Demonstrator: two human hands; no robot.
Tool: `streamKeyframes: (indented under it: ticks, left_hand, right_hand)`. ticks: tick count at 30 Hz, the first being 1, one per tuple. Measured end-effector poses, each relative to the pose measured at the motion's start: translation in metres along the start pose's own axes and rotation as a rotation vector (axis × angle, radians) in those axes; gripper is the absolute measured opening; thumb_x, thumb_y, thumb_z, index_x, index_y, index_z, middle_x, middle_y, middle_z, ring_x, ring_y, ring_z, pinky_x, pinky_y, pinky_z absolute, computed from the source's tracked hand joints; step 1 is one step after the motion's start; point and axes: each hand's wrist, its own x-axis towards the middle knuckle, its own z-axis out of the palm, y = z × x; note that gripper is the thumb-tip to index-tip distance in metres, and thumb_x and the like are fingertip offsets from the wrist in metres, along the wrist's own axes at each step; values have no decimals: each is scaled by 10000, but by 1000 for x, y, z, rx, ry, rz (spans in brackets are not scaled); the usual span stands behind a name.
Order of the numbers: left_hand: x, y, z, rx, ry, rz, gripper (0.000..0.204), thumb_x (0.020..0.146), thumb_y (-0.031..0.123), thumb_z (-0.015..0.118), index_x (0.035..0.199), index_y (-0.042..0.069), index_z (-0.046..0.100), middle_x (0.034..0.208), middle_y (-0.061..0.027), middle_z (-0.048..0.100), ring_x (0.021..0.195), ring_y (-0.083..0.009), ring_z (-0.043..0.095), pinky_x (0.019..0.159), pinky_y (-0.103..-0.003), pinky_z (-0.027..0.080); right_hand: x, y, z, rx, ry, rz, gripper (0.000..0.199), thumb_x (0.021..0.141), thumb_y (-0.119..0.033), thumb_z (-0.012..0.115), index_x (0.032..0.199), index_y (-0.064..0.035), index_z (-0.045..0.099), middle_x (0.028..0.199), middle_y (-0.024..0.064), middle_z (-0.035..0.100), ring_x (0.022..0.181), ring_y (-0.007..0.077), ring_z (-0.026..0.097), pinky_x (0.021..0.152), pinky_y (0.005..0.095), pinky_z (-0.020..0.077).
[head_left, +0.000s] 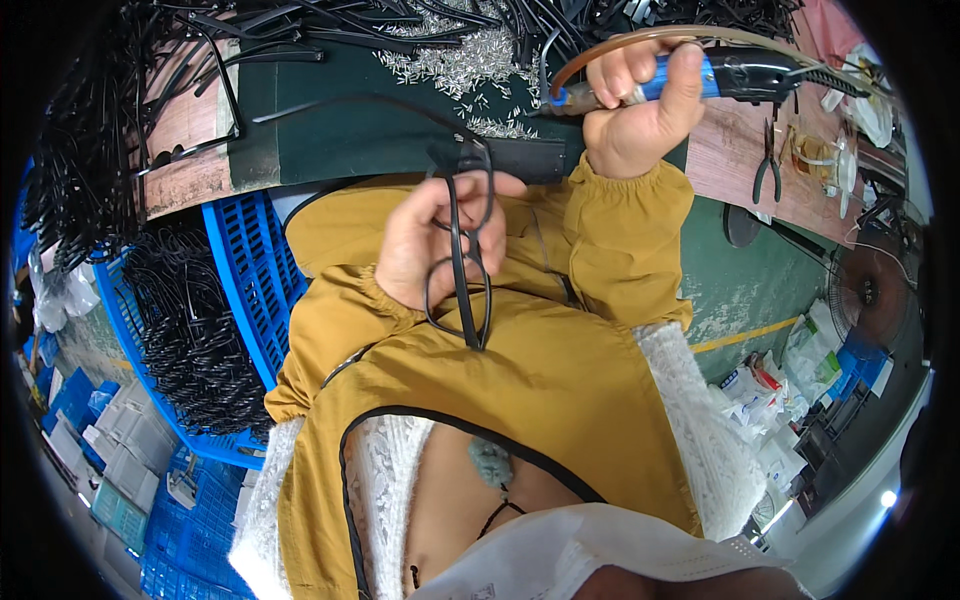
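My left hand (415, 235) is closed on a black eyeglass frame (459, 265) above my lap. One temple arm hangs down toward me and the other reaches away to the left over the dark green mat (330, 140). In my right hand (640, 125), the fingers wrap round a blue and black electric screwdriver (745, 76), its tip toward the left. A brownish tube (715, 34) arcs over it to the tip end. Just left of that tip, small silver screws (440, 62) lie heaped on the mat. A dark rectangular block (532, 158) sits at the mat's near edge.
Loose black temple arms (275, 50) are strewn across the table's far left. Below the left edge, a blue basket (255, 290) holds many black eyeglass frames (195, 340). Pliers (768, 165) and a jar (812, 155) are on the right. A fan (868, 290) stands farther right.
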Motion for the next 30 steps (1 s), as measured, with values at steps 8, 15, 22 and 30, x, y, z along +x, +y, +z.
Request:
streamKeyframes:
  ticks: [8, 15, 22, 30]
  left_hand:
    - [5, 15, 27, 480, 126, 846, 575, 782, -132, 575, 1345, -29, 527, 1028, -75, 590, 1024, -204, 610, 872, -299, 520]
    - [12, -27, 18, 993, 213, 1084, 297, 877, -166, 591, 1110, 17, 613, 1149, -175, 577, 1101, -289, 629, 969, -357, 497]
    - [-14, -22, 13, 1262, 139, 785, 404, 869, -159, 556, 1241, -7, 607, 1422, -327, 563, 1217, -386, 658, 966, -350, 522]
    - [-13, -17, 14, 1388, 67, 829, 465, 826, -172, 576, 1248, 21, 613, 1426, -340, 547, 1185, -429, 658, 921, -371, 551]
  right_hand:
    - [-2, -11, -3, 156, -47, 125, 302, 1034, -430, 594, 1023, -129, 585, 746, -28, 467, 597, 80, 425, 468, 199, 343]
    - [-15, -15, -8, 264, -289, 307, 326, 1070, -419, 536, 1183, -112, 545, 769, -26, 457, 613, 76, 426, 500, 211, 364]
    - [-11, -14, -9, 176, -304, 278, 326, 1075, -389, 529, 1222, -99, 549, 778, -8, 458, 615, 85, 432, 500, 220, 363]
    - [-14, -13, 7, 165, -209, 267, 329, 1019, -333, 645, 1164, -60, 533, 715, 4, 462, 543, 98, 434, 466, 244, 350]
